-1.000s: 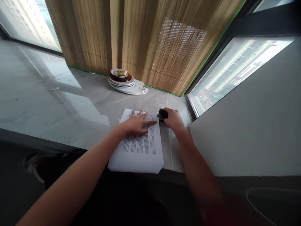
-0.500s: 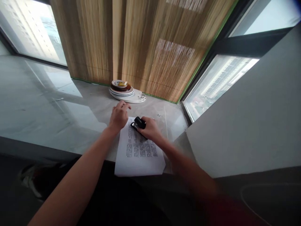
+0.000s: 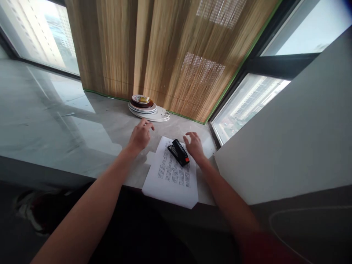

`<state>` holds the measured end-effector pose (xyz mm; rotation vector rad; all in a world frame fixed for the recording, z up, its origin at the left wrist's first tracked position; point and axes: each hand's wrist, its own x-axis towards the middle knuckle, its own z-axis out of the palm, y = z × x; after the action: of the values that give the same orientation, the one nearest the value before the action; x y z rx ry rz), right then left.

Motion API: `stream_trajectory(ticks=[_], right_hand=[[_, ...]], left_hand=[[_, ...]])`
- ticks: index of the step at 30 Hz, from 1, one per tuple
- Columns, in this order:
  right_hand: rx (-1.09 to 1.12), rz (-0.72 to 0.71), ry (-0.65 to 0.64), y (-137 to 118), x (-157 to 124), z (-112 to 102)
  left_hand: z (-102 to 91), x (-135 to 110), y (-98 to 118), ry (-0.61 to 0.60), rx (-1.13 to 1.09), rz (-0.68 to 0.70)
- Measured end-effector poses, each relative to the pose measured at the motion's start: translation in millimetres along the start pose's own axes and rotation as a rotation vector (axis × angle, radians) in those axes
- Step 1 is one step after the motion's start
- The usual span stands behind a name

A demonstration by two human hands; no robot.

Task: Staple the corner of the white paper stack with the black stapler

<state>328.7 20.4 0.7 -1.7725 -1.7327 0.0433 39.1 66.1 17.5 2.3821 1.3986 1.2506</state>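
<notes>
A black stapler [image 3: 178, 152] with a red-orange tip lies slantwise on a stack of printed paper [image 3: 167, 190], its two arms apart at the far end. The sheets rest at the front edge of the grey stone ledge [image 3: 90, 135] and stick out over it. My right hand [image 3: 194, 146] is just right of the stapler, off it, fingers bent and apart with nothing between them. Left of the paper, my left hand [image 3: 140, 135] hovers over the ledge with its fingers loosely curled and apart, holding nothing.
Behind my left hand a stack of plates [image 3: 143, 109] stands on the ledge, with something yellow on the top one. A bamboo blind [image 3: 165, 55] hangs behind it. A white wall panel [image 3: 288, 128] closes off the right side, beside a window [image 3: 244, 102].
My right hand has let go of the stapler and moved right. Stapler and paper have shifted right, and the paper now sits at more of a slant. My left hand has barely moved.
</notes>
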Motion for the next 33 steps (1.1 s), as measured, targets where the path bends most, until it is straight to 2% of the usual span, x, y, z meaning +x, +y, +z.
stream_trajectory(ticks=[4, 8, 11, 17, 21, 23, 26, 30, 33], right_hand=[[-0.228, -0.039, -0.177, -1, 13, 34], [-0.286, -0.122, -0.299, -14, 25, 60], [-0.271, -0.181, -0.320, -44, 34, 79], [-0.165, -0.313, -0.426, -126, 55, 123], [-0.071, -0.405, -0.492, -155, 66, 140], [-0.047, -0.429, -0.483, -156, 67, 143], [-0.022, -0.423, -0.450, -143, 63, 141], [-0.014, -0.394, -0.380, -109, 51, 122], [-0.002, -0.395, -0.354, -76, 41, 101]], left_hand=[[4.3, -1, -3, 0.013, -0.048, -0.010], [3.5, 0, 4, 0.016, -0.098, 0.005], [-2.9, 2, 12, 0.082, -0.131, 0.027], [-18.6, 5, 16, 0.284, -0.146, 0.030], [-24.2, 5, 10, 0.381, -0.120, -0.036], [-25.4, 5, 7, 0.417, -0.112, -0.059], [-25.2, 5, 4, 0.435, -0.108, -0.048], [-21.2, 5, 0, 0.421, -0.101, -0.045], [-13.7, 5, -6, 0.339, -0.079, -0.069]])
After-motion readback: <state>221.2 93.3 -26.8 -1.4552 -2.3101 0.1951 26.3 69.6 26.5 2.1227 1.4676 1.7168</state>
